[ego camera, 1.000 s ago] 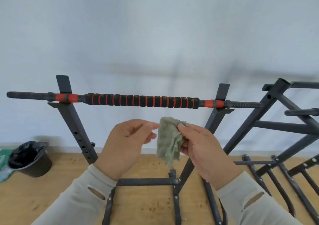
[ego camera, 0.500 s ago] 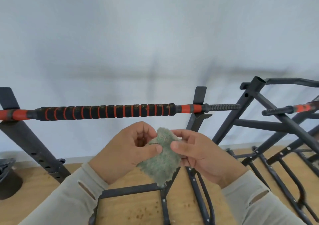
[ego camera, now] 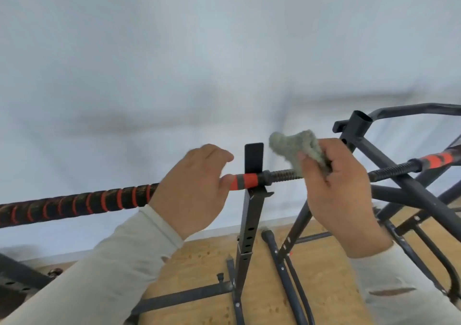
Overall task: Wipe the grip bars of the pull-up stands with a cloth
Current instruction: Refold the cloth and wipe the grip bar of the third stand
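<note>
Plain pale wall behind, wood floor [ego camera: 199,269] below. Head view: left hand [ego camera: 192,187] is closing round the grip bar [ego camera: 82,203] just left of the upright bracket [ego camera: 253,157]. Right hand [ego camera: 341,190] is pinching the bunched cloth [ego camera: 294,147] w/ fingers curled, touching the threaded end right of the bracket. Wiping is prob. just starting; next: wrap cloth, slide along. No containers visible.

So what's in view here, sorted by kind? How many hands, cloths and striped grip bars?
Hands: 2, the left hand on the bar and the right hand holding the cloth
Cloths: 1, the grey-green cloth
Red-and-black grip bars: 2, the near bar and the far bar
Total: 5
</note>
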Demonstrator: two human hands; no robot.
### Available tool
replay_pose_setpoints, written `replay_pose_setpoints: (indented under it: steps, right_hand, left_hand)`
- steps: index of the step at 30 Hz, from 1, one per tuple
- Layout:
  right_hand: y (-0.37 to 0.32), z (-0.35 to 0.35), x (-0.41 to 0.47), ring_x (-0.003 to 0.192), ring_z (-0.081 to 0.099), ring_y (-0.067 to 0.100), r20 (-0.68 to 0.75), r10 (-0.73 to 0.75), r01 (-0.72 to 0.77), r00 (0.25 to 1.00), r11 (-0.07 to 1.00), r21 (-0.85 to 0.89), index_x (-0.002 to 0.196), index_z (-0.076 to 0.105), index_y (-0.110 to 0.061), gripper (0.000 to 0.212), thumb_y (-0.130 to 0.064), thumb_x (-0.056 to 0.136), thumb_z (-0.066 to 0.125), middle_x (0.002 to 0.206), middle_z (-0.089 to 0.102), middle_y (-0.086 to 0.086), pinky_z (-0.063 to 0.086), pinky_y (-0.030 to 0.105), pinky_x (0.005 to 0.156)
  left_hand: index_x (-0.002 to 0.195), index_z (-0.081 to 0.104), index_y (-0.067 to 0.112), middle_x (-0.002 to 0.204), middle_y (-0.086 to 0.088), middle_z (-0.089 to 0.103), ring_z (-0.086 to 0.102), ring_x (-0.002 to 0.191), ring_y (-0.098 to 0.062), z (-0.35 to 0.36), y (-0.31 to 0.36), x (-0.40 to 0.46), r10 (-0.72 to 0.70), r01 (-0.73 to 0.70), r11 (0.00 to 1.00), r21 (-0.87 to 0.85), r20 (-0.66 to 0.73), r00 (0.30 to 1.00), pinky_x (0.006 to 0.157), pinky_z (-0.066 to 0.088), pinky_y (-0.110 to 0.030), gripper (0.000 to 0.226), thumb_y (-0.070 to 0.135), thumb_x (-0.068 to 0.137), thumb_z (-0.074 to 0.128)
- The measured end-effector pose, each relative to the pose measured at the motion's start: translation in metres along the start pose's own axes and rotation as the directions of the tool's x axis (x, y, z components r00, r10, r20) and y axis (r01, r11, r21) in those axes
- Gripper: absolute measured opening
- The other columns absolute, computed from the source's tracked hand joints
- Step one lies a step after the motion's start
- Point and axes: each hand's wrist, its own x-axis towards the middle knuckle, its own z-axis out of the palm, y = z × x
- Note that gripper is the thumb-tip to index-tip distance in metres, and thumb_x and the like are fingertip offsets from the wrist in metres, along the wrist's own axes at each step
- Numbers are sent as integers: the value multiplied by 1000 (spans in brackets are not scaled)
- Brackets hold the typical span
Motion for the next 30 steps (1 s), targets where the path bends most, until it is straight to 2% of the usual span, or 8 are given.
replay_pose_setpoints:
  steps: [3, 7, 11, 14, 18, 23, 27, 30]
  right_hand:
    - [46, 12, 12, 101, 60, 17, 335, -112, 231, 936, 912, -340, 109, 65, -21, 13, -25, 97, 59, 109, 68, -4, 53, 41, 92]
    - [73, 13, 13, 130, 55, 16, 542, -183, 404, 820, 856, -323, 101, 61, -25, 17, -38, 90, 63, 138, 63, -6, 37, 47, 118]
    - [70, 15, 25, 100, 56, 19, 536, -240, 455, 809, 833, -315, 115, 56, -19, 33, -39, 89, 59, 114, 63, -1, 49, 40, 93]
    - [75, 32, 33, 107, 57, 24, 597, -304, 583, 742, 732, -352, 135, 56, -14, 43, -35, 97, 53, 125, 62, 3, 45, 41, 101]
    - [89, 27, 36, 97, 58, 22, 667, -302, 653, 681, 663, -367, 130, 57, -17, 33, -22, 99, 47, 114, 64, -1, 43, 41, 105]
    - [116, -23, 59, 87, 50, 15, 662, -102, 536, 743, 682, -498, 114, 54, -27, 32, -30, 98, 27, 97, 56, -10, 47, 36, 89]
    - [109, -11, 49, 91, 59, 18, 597, -149, 487, 788, 744, -457, 117, 62, -22, 43, -40, 104, 26, 98, 66, -9, 45, 39, 102]
    - [83, 32, 37, 92, 63, 23, 597, -175, 486, 783, 772, -410, 114, 65, -19, 39, -35, 102, 32, 102, 71, -2, 48, 43, 94]
  left_hand:
    - [119, 60, 13, 112, -6, 65, 61, 95, -28, 30, 16, 23, 5, -12, 992, 123, 57, 998, 85, 55, -44, 24, 16, 96, 57]
    - [107, 48, 22, 100, 2, 59, 55, 86, -20, 60, 19, 31, -107, 87, 991, 105, 204, 973, 79, 51, -39, 13, 30, 105, 38]
    - [96, 38, 24, 81, 7, 53, 52, 70, -16, 72, 15, 33, -94, 82, 995, 63, 213, 973, 63, 44, -35, 15, 36, 105, 37]
    - [97, 38, 22, 77, 7, 53, 53, 68, -20, 75, 14, 35, -85, 74, 996, 59, 200, 976, 63, 46, -38, 17, 39, 103, 40]
    - [100, 41, 23, 74, 9, 52, 53, 67, -17, 78, 10, 33, -58, 55, 998, 23, 180, 982, 62, 47, -36, 18, 41, 102, 43]
    - [97, 41, 24, 71, 9, 52, 53, 64, -16, 84, 5, 32, -35, 32, 999, 23, 146, 989, 62, 50, -38, 18, 42, 102, 42]
    - [94, 40, 24, 68, 8, 50, 51, 61, -17, 88, 5, 32, -14, 10, 999, 32, 123, 992, 59, 49, -38, 19, 43, 99, 40]
    - [94, 41, 25, 65, 12, 45, 49, 58, -14, 91, 4, 31, -4, 0, 999, 34, 115, 993, 55, 45, -34, 19, 44, 98, 40]
